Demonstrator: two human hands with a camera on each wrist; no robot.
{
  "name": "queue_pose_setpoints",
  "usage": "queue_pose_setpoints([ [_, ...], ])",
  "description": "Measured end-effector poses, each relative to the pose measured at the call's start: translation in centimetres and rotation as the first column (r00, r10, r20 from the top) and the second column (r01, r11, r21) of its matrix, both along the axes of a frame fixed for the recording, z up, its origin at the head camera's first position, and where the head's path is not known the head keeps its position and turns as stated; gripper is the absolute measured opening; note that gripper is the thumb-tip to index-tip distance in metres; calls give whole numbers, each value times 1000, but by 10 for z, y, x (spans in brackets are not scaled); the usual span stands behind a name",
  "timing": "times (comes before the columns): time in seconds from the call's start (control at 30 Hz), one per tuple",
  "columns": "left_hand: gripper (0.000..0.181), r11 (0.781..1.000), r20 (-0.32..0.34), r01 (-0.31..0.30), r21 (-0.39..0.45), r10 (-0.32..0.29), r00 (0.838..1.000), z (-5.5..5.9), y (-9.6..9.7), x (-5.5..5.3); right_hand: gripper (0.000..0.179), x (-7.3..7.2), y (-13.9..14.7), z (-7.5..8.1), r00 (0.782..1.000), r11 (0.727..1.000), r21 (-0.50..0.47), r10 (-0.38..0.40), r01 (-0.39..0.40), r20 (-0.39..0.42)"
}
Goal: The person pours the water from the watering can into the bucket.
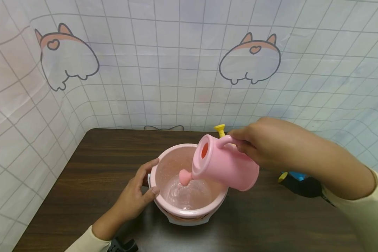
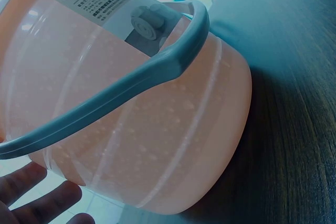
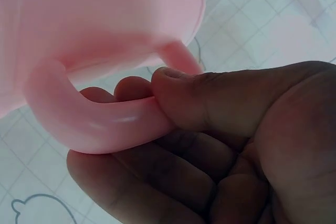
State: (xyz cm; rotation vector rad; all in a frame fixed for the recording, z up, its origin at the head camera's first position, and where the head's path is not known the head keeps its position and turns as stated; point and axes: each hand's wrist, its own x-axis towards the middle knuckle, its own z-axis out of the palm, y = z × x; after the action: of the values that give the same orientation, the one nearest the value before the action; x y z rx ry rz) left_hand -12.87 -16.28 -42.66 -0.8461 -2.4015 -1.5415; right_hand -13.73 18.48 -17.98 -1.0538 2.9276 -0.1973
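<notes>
While the right hand (image 1: pixel 259 143) has its fingers and thumb wrapped on the handle of the pink watering can (image 1: pixel 228 168), the can is tipped, spout over the pink bucket (image 1: pixel 189 212). Bucket holds clear, rippled water (image 1: pixel 189 196); droplets on its wall. Can's contents: can't tell, only a red-orange opening shows. Left hand (image 1: pixel 135 196) spread against bucket's left side, thumb at rim. Bucket on dark wood table (image 1: pixel 107 168). Bucket label (image 2: pixel 118 13): oval logo, roughly "JiaLiXin"; smaller print unreadable.
</notes>
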Motion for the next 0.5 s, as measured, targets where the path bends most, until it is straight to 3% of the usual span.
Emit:
queue_pose_setpoints([
  [0.3,66,1000,-10,-1,0,1,1000,0,0,0,26,-1,-14,8,998,997,77,-27,22,57],
  [0.5,66,1000,-16,-7,-1,7,1000,0,0,0,18,0,-24,12,995,988,141,-67,55,79],
])
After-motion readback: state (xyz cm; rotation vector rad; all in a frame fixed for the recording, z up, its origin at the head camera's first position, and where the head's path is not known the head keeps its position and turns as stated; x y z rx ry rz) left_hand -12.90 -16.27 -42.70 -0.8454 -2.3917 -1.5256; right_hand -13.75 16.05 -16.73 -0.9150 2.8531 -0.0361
